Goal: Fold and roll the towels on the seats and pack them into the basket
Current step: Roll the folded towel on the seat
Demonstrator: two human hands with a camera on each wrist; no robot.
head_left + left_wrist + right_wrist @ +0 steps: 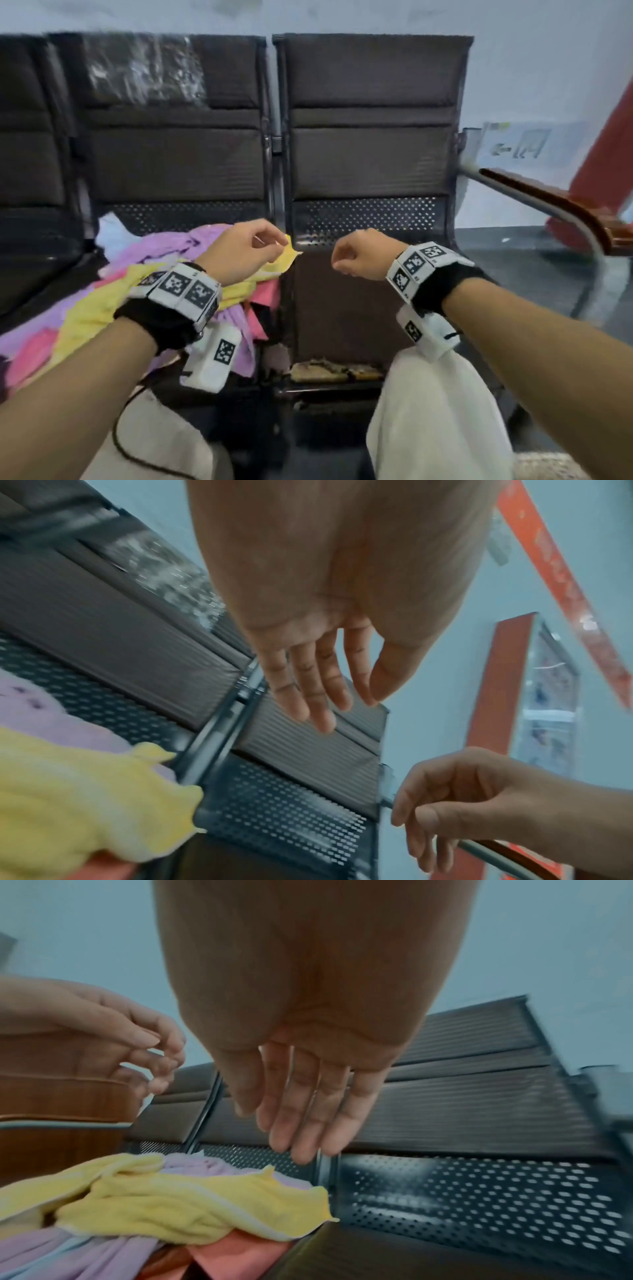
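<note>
Nearest the head camera, two forearms reach out over white trousers [442, 411], each wrist wearing a marker-printed band [185, 287]. Left hand [243, 250] hovers above the heap of towels, and from here its thumb and forefinger look to be nipping the yellow towel [92, 308]. The wrist views say otherwise: the left wrist camera shows those fingers [308, 685] released and slack, with the yellow cloth lying well below them. Right hand [363, 255] hangs over the bare right seat [342, 308]. It looks loosely curled from above, yet its own camera shows the fingers [308, 1110] relaxed, grasping nothing. Yellow lies draped on top of the purple towel [164, 246] and pink towel [30, 353], all on the left seat. Behind are the dark padded backrests [373, 154], a wooden armrest [548, 202] at right, then pale wall.
</note>
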